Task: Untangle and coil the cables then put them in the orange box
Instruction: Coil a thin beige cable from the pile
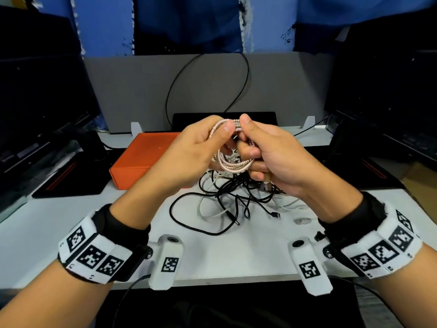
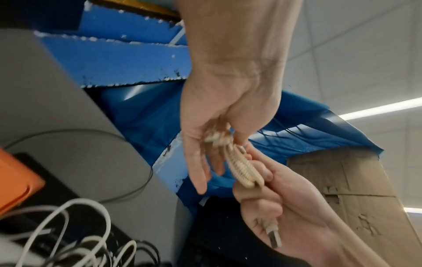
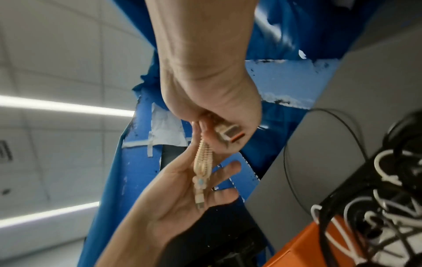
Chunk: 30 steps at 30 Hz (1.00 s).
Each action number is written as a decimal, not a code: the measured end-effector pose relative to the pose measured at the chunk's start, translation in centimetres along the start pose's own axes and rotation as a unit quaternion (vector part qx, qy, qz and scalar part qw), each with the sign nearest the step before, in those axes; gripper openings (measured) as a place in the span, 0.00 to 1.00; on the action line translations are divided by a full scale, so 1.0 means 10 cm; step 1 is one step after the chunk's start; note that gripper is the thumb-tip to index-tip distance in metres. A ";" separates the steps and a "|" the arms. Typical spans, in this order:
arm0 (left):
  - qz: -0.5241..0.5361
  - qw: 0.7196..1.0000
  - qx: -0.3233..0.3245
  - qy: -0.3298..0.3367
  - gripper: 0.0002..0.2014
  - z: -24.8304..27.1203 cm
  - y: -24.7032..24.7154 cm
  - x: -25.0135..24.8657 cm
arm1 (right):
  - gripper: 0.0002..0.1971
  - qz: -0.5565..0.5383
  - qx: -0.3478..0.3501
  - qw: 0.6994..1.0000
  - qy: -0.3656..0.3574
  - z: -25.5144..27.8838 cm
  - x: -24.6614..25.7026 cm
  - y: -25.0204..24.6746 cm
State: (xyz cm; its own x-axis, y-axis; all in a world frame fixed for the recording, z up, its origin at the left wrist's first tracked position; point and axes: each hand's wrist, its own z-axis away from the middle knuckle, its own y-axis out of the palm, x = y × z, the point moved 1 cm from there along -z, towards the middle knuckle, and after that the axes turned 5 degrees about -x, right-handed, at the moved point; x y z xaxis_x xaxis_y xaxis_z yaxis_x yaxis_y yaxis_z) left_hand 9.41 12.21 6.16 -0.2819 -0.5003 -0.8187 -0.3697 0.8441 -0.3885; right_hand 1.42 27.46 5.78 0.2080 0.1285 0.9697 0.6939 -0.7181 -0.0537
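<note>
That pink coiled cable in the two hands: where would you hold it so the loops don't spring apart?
Probably pinch across the bundled strands at the top of the pink cable, coming from above, as the left hand and right hand do now. The loops lie stacked together there, so one pinch catches them all, while the lower arc hangs free.

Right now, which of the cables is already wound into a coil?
The pink braided cable, held up in both hands above the desk. The black and white cables lie loose in a tangle below it.
</note>
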 end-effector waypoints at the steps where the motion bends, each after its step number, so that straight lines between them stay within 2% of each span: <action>1: -0.053 0.999 0.012 0.000 0.16 0.01 -0.01 -0.03 | 0.20 0.084 -0.029 0.996 -0.033 -0.01 -0.02 -0.01; 3: -0.150 0.988 0.017 -0.011 0.17 0.03 -0.08 -0.06 | 0.21 0.257 -0.081 0.958 -0.101 -0.03 -0.06 -0.02; 4: -0.179 0.984 0.007 -0.018 0.17 0.03 -0.11 -0.07 | 0.21 0.300 -0.094 0.942 -0.117 -0.04 -0.08 -0.02; 8: -0.195 0.978 -0.062 -0.028 0.10 0.04 -0.17 -0.08 | 0.22 0.388 -0.119 0.905 -0.128 -0.07 -0.16 -0.02; 10: -0.154 0.986 -0.061 -0.036 0.10 0.04 -0.18 -0.10 | 0.23 0.409 -0.125 0.895 -0.126 -0.06 -0.17 0.00; 12: -0.111 0.992 -0.032 -0.048 0.10 0.04 -0.20 -0.12 | 0.22 0.404 -0.125 0.898 -0.122 -0.06 -0.18 0.01; 14: -0.088 0.995 -0.007 -0.053 0.08 0.04 -0.20 -0.12 | 0.22 0.373 -0.109 0.914 -0.119 -0.07 -0.18 0.01; 16: -0.088 0.996 -0.012 -0.031 0.09 0.02 -0.19 -0.08 | 0.21 0.334 -0.087 0.930 -0.124 -0.07 -0.15 0.01; 18: -0.079 0.996 -0.025 -0.011 0.14 -0.01 -0.19 -0.01 | 0.22 0.282 -0.073 0.949 -0.121 -0.06 -0.13 0.02; 20: -0.059 0.998 0.023 -0.024 0.17 -0.03 -0.18 0.04 | 0.22 0.229 -0.053 0.965 -0.113 -0.04 -0.13 0.03; 22: -0.076 0.992 0.099 -0.026 0.14 -0.03 -0.18 0.08 | 0.21 0.252 -0.044 0.958 -0.129 -0.02 -0.15 0.06; 23: -0.094 0.990 0.107 -0.017 0.13 -0.03 -0.17 0.07 | 0.20 0.272 -0.045 0.952 -0.134 -0.01 -0.15 0.07; 24: -0.109 0.989 0.095 -0.005 0.14 -0.03 -0.17 0.08 | 0.20 0.282 -0.052 0.949 -0.134 -0.01 -0.15 0.09; 26: -0.155 0.987 0.024 0.021 0.14 -0.05 -0.14 0.08 | 0.18 0.270 -0.070 0.951 -0.131 -0.01 -0.14 0.13; 28: -0.217 0.972 -0.068 0.057 0.11 -0.06 -0.10 0.10 | 0.18 0.249 -0.078 0.957 -0.127 -0.02 -0.12 0.15; 30: -0.262 0.954 -0.119 0.082 0.11 -0.04 -0.04 0.10 | 0.17 0.208 -0.067 0.970 -0.107 -0.03 -0.12 0.15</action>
State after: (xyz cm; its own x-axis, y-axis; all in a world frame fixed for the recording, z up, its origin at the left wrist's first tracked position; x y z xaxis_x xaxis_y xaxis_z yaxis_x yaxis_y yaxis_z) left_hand 8.87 11.30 5.66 -0.1299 -0.8814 -0.4541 -0.6832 0.4115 -0.6032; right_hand 2.03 25.99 4.59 0.5995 -0.0623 0.7979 0.4259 -0.8192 -0.3840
